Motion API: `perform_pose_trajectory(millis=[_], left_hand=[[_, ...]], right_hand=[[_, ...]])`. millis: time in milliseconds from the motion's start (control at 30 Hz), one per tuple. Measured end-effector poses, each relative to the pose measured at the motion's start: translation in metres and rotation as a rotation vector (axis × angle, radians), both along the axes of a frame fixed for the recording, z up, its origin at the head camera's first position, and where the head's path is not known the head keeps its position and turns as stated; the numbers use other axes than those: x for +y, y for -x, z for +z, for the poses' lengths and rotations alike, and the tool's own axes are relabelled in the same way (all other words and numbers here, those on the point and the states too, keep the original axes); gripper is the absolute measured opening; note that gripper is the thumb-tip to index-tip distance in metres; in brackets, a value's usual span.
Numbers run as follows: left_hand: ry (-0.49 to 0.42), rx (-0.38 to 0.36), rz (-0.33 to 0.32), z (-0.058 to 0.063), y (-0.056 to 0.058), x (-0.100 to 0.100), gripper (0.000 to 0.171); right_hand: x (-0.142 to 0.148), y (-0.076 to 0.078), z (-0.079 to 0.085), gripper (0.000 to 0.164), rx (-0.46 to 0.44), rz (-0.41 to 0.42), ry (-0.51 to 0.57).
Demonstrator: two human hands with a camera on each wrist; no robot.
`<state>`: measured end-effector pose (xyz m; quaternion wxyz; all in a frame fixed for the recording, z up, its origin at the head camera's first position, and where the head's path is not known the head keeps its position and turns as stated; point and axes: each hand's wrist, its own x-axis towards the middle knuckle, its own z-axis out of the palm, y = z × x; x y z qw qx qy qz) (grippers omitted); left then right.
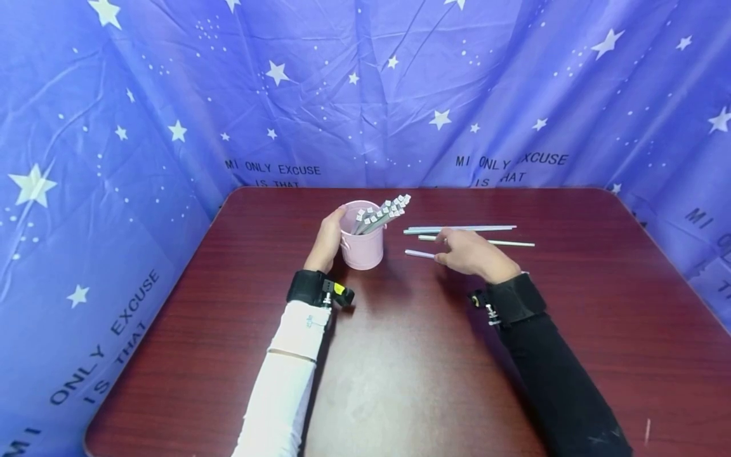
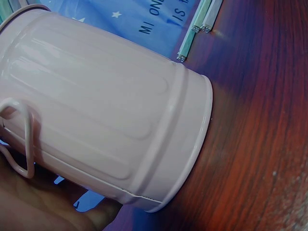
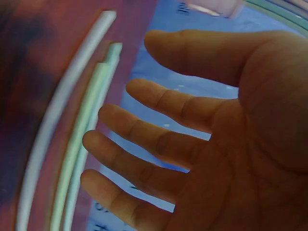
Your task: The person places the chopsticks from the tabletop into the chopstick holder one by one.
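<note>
A small pink metal bucket [image 1: 363, 252] with side handles stands upright on the table, a bundle of thin sticks [image 1: 381, 217] leaning to the right out of it. My left hand [image 1: 327, 240] holds the bucket by its left side, near the rim; the left wrist view shows the bucket wall [image 2: 96, 96] up close. To the right, my right hand [image 1: 471, 251] hovers over loose pastel sticks. Its fingers are spread and relaxed around nothing in the right wrist view. Closest to it lie a pale purple stick [image 1: 419, 254] and a light green stick [image 1: 516, 244].
Behind the right hand, more bluish sticks [image 1: 485, 228] lie side by side on the dark red wooden table [image 1: 388, 355]. A blue curtain with stars [image 1: 365, 114] hangs along the table's back and left edges.
</note>
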<state>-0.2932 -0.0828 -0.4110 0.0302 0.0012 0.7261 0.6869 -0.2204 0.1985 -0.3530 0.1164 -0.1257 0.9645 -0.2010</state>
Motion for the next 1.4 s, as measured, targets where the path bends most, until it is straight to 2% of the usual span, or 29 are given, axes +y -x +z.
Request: perform_pose_trajectory(millis=[133, 300, 367, 533, 667, 767, 867, 1000, 1233, 1400], left_hand=[[-0.001, 0.001, 0.003, -0.001, 0.000, 0.000, 0.059], [-0.001, 0.005, 0.004, 0.001, -0.001, 0.001, 0.058], [0.001, 0.004, 0.003, 0.001, -0.001, 0.002, 0.058], [0.003, 0.000, -0.001, 0.001, -0.001, 0.001, 0.059], [0.008, -0.007, -0.007, 0.000, -0.001, 0.001, 0.060], [0.010, -0.011, -0.011, -0.001, 0.000, 0.001, 0.060], [0.007, -0.013, -0.011, -0.001, -0.001, 0.001, 0.060], [-0.001, -0.010, -0.006, -0.001, 0.000, 0.001, 0.060], [-0.004, -0.005, 0.001, 0.001, -0.001, 0.001, 0.059], [-0.010, -0.004, 0.002, 0.001, -0.001, 0.000, 0.060]], right_hand=[[0.002, 0.007, -0.016, 0.039, -0.008, 0.003, -0.027], [0.002, 0.009, -0.026, 0.038, 0.019, -0.018, -0.098], [0.002, 0.010, -0.029, 0.036, 0.028, -0.031, -0.129], [-0.001, 0.012, -0.034, 0.015, 0.001, -0.058, -0.158], [-0.003, 0.013, -0.035, 0.015, -0.030, -0.055, -0.168], [-0.003, 0.012, -0.031, 0.014, -0.031, -0.043, -0.162], [-0.002, 0.010, -0.026, 0.009, 0.007, -0.031, -0.129], [-0.001, 0.006, -0.016, 0.006, 0.102, -0.023, -0.026], [-0.003, -0.002, 0.014, 0.021, 0.216, -0.045, 0.154], [-0.005, -0.012, 0.033, 0.016, 0.352, -0.076, 0.238]])
